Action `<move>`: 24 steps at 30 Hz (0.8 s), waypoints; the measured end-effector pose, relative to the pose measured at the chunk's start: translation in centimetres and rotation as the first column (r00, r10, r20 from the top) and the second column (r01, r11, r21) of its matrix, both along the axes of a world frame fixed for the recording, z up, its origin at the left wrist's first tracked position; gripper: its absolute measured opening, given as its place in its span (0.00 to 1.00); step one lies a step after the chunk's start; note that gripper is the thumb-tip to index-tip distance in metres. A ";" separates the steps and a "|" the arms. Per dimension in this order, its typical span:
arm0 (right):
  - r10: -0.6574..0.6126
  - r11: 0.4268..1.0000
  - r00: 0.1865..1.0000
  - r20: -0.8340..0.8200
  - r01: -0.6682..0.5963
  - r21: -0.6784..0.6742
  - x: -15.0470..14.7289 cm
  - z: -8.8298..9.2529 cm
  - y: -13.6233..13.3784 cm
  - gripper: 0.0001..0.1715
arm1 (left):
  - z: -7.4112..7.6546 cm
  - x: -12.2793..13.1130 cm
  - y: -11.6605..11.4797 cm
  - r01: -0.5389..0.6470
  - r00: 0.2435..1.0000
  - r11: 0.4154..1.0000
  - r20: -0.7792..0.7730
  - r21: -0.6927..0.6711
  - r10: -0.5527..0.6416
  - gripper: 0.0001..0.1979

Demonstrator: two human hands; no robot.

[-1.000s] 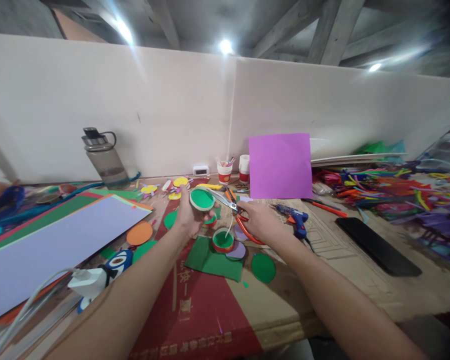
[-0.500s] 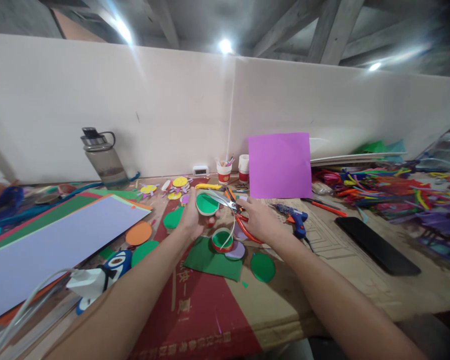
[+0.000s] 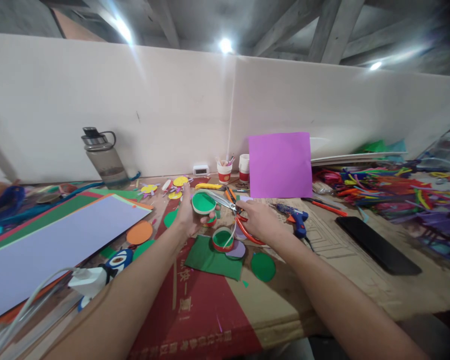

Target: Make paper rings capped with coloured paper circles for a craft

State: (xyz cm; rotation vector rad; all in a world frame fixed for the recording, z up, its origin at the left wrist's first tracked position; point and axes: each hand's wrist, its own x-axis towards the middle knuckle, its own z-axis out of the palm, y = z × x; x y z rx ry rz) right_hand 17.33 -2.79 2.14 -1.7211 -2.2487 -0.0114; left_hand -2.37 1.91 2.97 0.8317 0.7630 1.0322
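Left hand (image 3: 189, 218): one, fingers curled around a shallow green-lined cup (image 3: 204, 202), held above the bench (image 3: 303, 300) with its open side tilted toward the viewer.

Right hand (image 3: 261, 218): one, closed around the red handles of a pair of scissors (image 3: 249, 235). Blades point left and lie at the cup's rim; how far apart they stand cannot be told.

Thin white strip (image 3: 235, 228): one, hanging below the blades, its lower end at a red cup (image 3: 222, 248), also green inside, upright just below the hands.

Green sheet (image 3: 202, 259): one, flat, partly under the red cup. Lilac disc (image 3: 237, 250): just right of that cup. Dark green disc (image 3: 263, 267): farther right, lying flat. Orange disc (image 3: 139, 233): left of the left hand.

Blue glue gun (image 3: 301, 226): right of the right hand, near it. Black phone (image 3: 377, 246): farther right, lying flat.

Purple sheet (image 3: 280, 165): upright at the back. Water bottle (image 3: 107, 160): back left, grey, see-through, with dark lid. Pipe cleaners (image 3: 360, 186): mixed colours, heaped back right.
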 end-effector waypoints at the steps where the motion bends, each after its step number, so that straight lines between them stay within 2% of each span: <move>1: -0.006 1.000 1.000 0.003 0.006 -0.004 0.0 0.0 0.0 0.22 | 0.0 0.0 0.0 0.004 1.000 1.000 0.006 0.003 -0.004 0.42; 4: -0.012 1.000 1.000 0.010 0.012 -0.012 0.0 0.0 0.0 0.21 | 0.0 0.1 0.1 -0.007 1.000 1.000 0.019 0.002 0.007 0.41; 10: -0.023 0.999 1.000 0.013 0.024 -0.036 0.1 0.3 0.0 0.19 | 0.8 0.3 -0.5 -0.107 0.993 0.994 0.052 -0.039 0.109 0.32; 14: -0.020 0.999 1.000 0.001 0.020 -0.035 0.0 0.3 -0.1 0.19 | 1.1 0.2 -0.8 -0.051 0.999 0.997 0.001 -0.059 0.051 0.33; 20: -0.028 1.000 1.000 0.008 0.028 0.002 0.0 0.1 -0.1 0.21 | 0.0 0.5 -0.5 -0.020 1.000 1.000 -0.012 0.014 0.020 0.31; 24: -0.018 1.000 1.000 0.012 0.017 0.006 0.1 0.0 0.1 0.21 | -0.1 0.7 -0.5 0.033 0.999 0.999 -0.010 -0.002 -0.033 0.32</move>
